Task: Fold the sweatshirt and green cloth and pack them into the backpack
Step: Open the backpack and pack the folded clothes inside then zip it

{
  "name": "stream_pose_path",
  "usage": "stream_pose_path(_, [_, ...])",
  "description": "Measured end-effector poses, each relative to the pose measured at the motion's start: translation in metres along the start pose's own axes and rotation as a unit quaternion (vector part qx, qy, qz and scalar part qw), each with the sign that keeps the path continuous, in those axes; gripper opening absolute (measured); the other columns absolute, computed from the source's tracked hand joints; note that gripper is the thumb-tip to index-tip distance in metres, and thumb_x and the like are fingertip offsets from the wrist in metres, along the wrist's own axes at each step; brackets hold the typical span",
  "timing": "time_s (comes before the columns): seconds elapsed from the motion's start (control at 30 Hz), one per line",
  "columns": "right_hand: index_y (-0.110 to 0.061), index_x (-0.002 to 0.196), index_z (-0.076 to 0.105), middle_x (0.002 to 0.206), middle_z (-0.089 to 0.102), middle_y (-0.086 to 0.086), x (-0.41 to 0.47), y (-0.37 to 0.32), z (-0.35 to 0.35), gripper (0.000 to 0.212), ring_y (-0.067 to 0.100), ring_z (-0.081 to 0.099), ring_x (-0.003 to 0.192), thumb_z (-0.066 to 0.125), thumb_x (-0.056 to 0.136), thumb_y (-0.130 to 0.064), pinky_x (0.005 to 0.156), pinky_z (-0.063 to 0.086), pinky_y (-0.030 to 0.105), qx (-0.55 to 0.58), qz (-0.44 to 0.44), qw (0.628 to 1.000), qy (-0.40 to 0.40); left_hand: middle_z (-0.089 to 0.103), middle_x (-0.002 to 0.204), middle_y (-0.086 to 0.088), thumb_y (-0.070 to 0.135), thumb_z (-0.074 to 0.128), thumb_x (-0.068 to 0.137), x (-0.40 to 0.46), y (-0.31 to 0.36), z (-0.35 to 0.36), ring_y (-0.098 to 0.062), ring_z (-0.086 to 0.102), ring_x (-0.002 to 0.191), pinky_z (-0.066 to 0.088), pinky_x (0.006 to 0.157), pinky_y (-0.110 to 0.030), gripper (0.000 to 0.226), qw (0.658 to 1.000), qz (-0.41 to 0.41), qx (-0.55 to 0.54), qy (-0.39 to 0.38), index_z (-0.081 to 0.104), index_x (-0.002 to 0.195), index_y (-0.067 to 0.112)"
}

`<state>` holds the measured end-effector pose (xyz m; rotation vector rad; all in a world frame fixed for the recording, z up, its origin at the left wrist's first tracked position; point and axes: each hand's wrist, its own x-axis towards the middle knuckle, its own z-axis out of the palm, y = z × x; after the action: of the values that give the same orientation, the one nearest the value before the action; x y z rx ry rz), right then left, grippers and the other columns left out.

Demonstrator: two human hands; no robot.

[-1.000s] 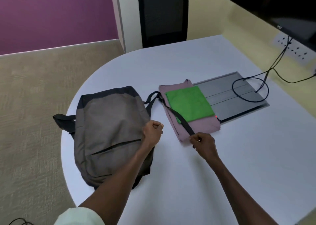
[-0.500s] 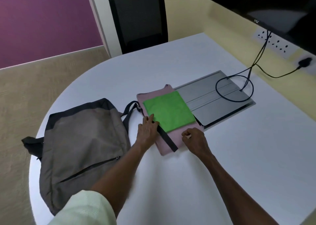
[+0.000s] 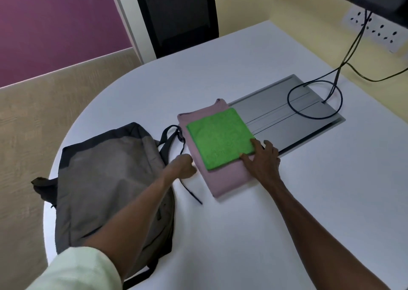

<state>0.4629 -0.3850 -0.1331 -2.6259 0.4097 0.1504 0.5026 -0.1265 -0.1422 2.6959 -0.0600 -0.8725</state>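
Strap [image 3: 191,192] now lies off the sweatshirt [image 3: 225,179] — clearing the stack. Right hand [image 3: 262,159], fingers [image 3: 256,145] extended, steadies the green cloth [image 3: 220,138]; left hand [image 3: 184,166] looks loosely curled — holding nothing.

**Your table and what lies on it**

You are working at a white table [image 3: 254,234] with a rounded end. Directly on it lie the grey backpack [image 3: 106,179] at your left — its black strap [image 3: 191,192] trailing across the top — the folded pink sweatshirt [image 3: 225,179], and a grey flush panel [image 3: 287,117] carrying a looped black cable [image 3: 315,100].
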Motion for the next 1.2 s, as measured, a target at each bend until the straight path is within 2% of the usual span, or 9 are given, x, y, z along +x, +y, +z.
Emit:
stream_pose_path(0.1, [-0.046,0.151,0.025,0.156,0.025,0.018,0.015,0.005,0.006,0.081,0.044,0.027,0.14,0.051,0.08,-0.076,0.112,0.028,0.06,-0.002,0.015,0.991,-0.135,0.066,0.107,-0.026,0.049,0.054,0.097,-0.005,0.03,0.024,-0.037,0.066,0.092,0.045,0.068,-0.032,0.06,0.939,-0.109,-0.326,0.027,0.06,0.115,-0.007])
stream_pose_path(0.2, [-0.049,0.151,0.021,0.157,0.023,0.017,0.014,0.013,0.009,0.08,0.046,0.026,0.14,0.052,0.082,-0.074,0.11,0.029,0.063,-0.033,-0.012,0.982,-0.183,0.062,0.088,-0.016,0.05,0.063,0.091,-0.014,0.048,0.047,-0.029,0.061,0.07,0.053,0.063,-0.034,0.055,0.873,-0.166,-0.459,0.022,0.057,0.106,-0.002])
stream_pose_path(0.33, [-0.051,0.15,0.024,0.153,0.027,0.013,0.0,0.02,0.004,0.069,0.043,0.029,0.138,0.052,0.089,-0.066,0.108,0.028,0.064,-0.046,0.003,0.98,-0.192,0.066,0.095,-0.021,0.03,0.064,0.093,-0.024,0.047,0.057,-0.035,0.068,0.082,0.061,0.077,-0.048,0.039,0.875,-0.173,-0.45,0.041,0.06,0.104,-0.007])
stream_pose_path(0.57, [-0.052,0.141,0.041,0.139,0.039,0.011,-0.054,0.051,-0.002,0.053,0.037,0.044,0.127,0.055,0.09,-0.059,0.106,0.035,0.058,0.02,0.034,0.982,-0.183,0.065,0.081,-0.018,0.021,0.052,0.092,-0.063,0.042,0.071,-0.033,0.067,0.071,0.062,0.074,-0.044,0.024,0.87,-0.185,-0.458,0.008,0.058,0.081,0.0])
stream_pose_path(0.73, [-0.058,0.111,0.059,0.112,0.06,0.007,-0.096,0.082,-0.003,0.046,0.031,0.064,0.099,0.057,0.07,-0.079,0.094,0.05,0.05,0.077,0.082,0.976,-0.185,0.057,0.059,-0.009,0.018,0.056,0.089,-0.101,0.028,0.089,-0.023,0.057,0.056,0.056,0.075,-0.037,0.014,0.845,-0.182,-0.473,-0.169,0.058,0.084,0.004])
stream_pose_path(0.87, [-0.034,0.087,0.074,0.093,0.07,-0.009,-0.133,0.094,-0.021,0.028,0.01,0.064,0.086,0.07,0.079,-0.061,0.075,0.049,0.026,0.124,0.065,0.967,-0.215,0.072,0.094,-0.018,0.015,0.045,0.092,-0.12,0.009,0.101,-0.032,0.07,0.089,0.054,0.094,-0.047,0.026,0.837,-0.201,-0.437,-0.262,0.062,0.103,-0.002])
stream_pose_path(1.03, [-0.014,0.057,0.054,0.059,0.05,-0.002,-0.151,0.096,-0.031,0.048,0.013,0.048,0.058,0.07,0.086,-0.05,0.056,0.034,0.027,0.142,0.103,0.959,-0.221,0.066,0.085,-0.011,0.075,0.046,0.087,-0.13,0.013,0.116,-0.027,0.063,0.078,0.052,0.076,-0.037,0.077,0.848,-0.214,-0.47,-0.12,0.064,0.096,0.0])
stream_pose_path(1.13, [-0.015,0.082,0.059,0.085,0.063,0.001,-0.145,0.092,-0.025,0.034,0.019,0.06,0.084,0.072,0.085,-0.046,0.068,0.045,0.03,0.166,0.108,0.97,-0.137,0.065,0.087,-0.01,0.068,0.071,0.074,-0.131,0.025,0.128,-0.026,0.064,0.074,0.052,0.06,-0.036,0.076,0.885,-0.17,-0.433,-0.002,0.064,0.111,0.002])
stream_pose_path(1.2, [-0.013,0.119,0.054,0.116,0.062,0.009,-0.143,0.088,-0.019,0.051,0.026,0.06,0.107,0.07,0.086,-0.049,0.089,0.051,0.038,0.224,0.145,0.953,-0.143,0.069,0.105,-0.011,0.06,0.081,0.069,-0.132,0.031,0.138,-0.029,0.068,0.09,0.058,0.072,-0.04,0.077,0.9,-0.162,-0.404,0.02,0.06,0.118,0.005])
